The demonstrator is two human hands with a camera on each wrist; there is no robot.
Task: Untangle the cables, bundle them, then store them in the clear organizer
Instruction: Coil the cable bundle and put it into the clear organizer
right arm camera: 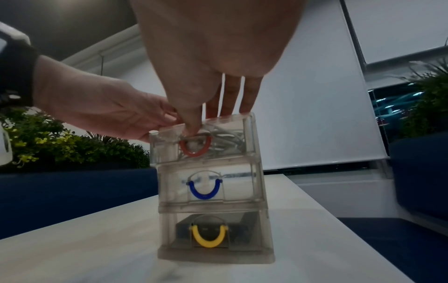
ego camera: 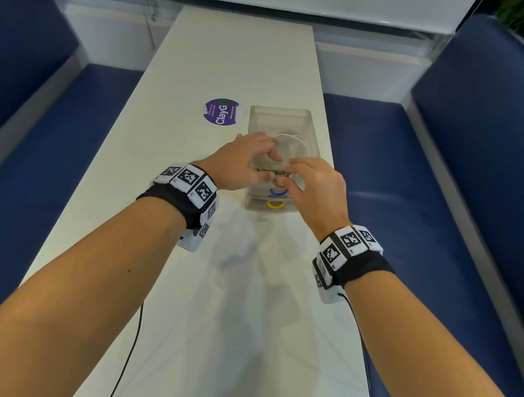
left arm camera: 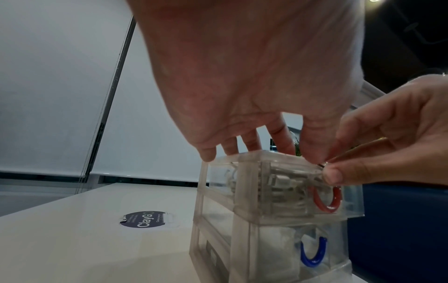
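Observation:
The clear organizer stands on the white table, a stack of three drawers with red, blue and yellow handles. The top drawer is slid out a little towards me, and coiled white cables lie inside it. My left hand rests on the organizer's top with straight fingers, its thumb at the drawer's front edge. At that front rim my right hand pinches a cable end between thumb and forefinger, while its other fingers touch the organizer's top.
A round purple sticker is stuck to the table just left of the organizer. Blue padded benches run along both long sides of the table. Green plants stand behind the benches. White blinds hang at the far end.

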